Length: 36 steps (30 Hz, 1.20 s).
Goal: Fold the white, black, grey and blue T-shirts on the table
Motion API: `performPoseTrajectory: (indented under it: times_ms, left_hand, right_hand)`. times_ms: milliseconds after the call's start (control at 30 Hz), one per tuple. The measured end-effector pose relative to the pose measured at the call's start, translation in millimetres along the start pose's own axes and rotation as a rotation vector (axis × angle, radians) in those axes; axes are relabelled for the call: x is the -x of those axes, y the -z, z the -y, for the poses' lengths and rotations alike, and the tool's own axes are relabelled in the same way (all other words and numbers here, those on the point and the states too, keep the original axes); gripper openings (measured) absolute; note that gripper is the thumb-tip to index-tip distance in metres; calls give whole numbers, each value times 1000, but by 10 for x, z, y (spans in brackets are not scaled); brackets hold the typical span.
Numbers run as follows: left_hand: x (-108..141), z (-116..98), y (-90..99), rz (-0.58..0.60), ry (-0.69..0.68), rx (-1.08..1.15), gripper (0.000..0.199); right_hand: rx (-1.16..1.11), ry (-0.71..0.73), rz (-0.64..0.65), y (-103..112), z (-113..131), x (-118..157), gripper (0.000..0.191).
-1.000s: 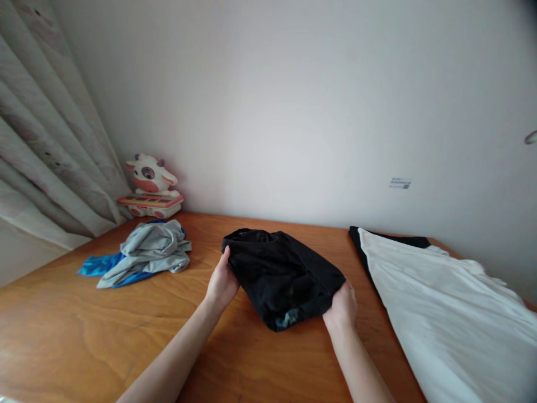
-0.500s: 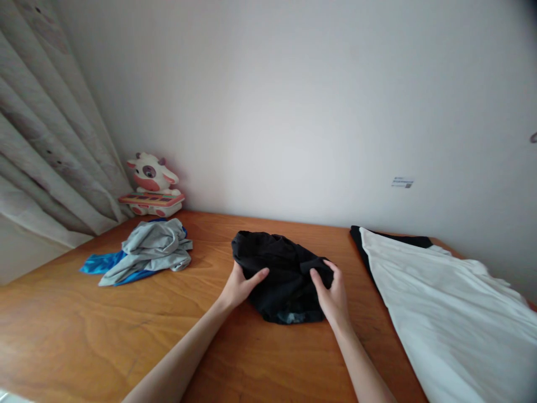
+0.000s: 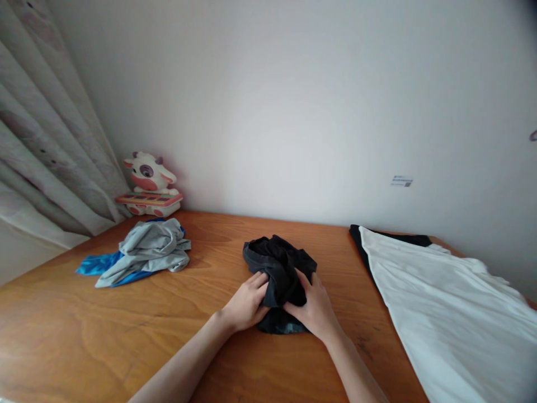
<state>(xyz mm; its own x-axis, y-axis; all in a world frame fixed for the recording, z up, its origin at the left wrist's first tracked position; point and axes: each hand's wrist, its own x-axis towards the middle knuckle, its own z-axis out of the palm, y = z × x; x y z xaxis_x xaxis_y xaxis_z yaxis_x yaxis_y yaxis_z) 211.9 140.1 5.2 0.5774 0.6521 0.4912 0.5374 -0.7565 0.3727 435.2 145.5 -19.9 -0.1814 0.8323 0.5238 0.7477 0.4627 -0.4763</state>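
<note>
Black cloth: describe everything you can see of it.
The black cloth looks like soft fabric, bunched into a creased heap, with a raised fold in the middle and a grayish patch near its closest edge. It sits mid-view on the wooden table. The left grip touches its left side, the right grip its right.

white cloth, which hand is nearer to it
Right. The right hand holds the black garment, left of the white cloth; the left hand holds the garment too, farther off.

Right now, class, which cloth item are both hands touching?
The crumpled black garment, centre: left hand and right hand grip it. The grey-and-blue bundle, left, and white cloth over black fabric, right, lie untouched.
</note>
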Motion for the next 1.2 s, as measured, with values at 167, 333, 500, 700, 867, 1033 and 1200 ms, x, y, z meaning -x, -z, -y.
performPoseTrajectory:
  times_ms: [167,333,500,700,867,1033,1200]
  left_hand:
    - [-25,-152,77,64,-69,-47,21]
    - [32,-135,83,-64,79,122,46]
    - [25,-69,44,-368,265,221,58]
    - [-48,7,22,-547,482,294,92]
    - [11,106,-31,-360,536,414,84]
    - [-28,116,21,-370,506,440,18]
    - [-115,120,190,-690,571,619,12]
  right_hand:
    - [-22,40,-12,-43,16,12,33]
    - [-459,-90,-80,-91,52,-30,31]
    - [-710,-323,-264,17,90,-130,54]
    - [-355,-128,-307,480,105,-124,36]
    - [117,115,-363,599,186,-121,41]
    - [187,196,-218,568,196,-117,36]
    - [17,-101,-504,335,73,-26,51]
